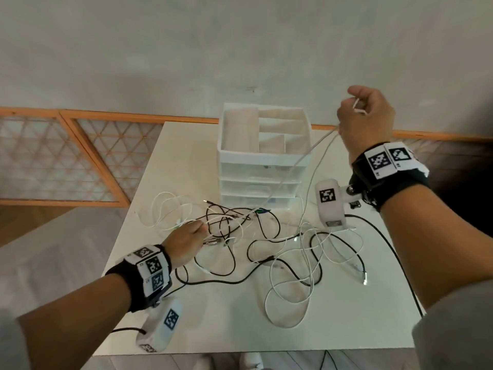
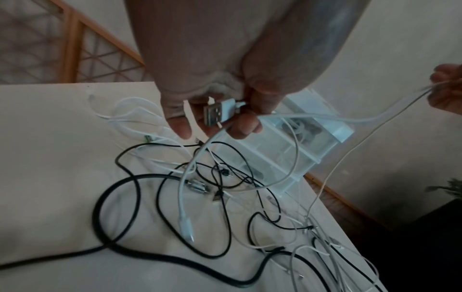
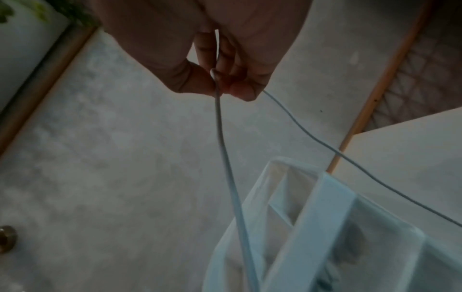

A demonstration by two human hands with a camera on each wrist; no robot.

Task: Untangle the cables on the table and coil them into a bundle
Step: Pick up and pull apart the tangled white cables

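A tangle of thin black and white cables [image 1: 266,236] lies across the middle of the white table [image 1: 213,316]. My left hand [image 1: 186,237] is low over the tangle's left part and holds a white USB plug [image 2: 220,111] between thumb and fingers. My right hand [image 1: 365,113] is raised high at the right, above the drawer unit, pinching a white cable [image 3: 220,118] whose two strands [image 1: 306,161] slope down into the tangle. In the left wrist view the tangle [image 2: 225,187] spreads below the plug.
A white drawer unit [image 1: 264,156] with an open divided top stands at the table's far middle, right behind the tangle. A thick black cord [image 1: 394,249] runs off the table's right edge. Orange-framed lattice panels [image 1: 66,156] line the wall.
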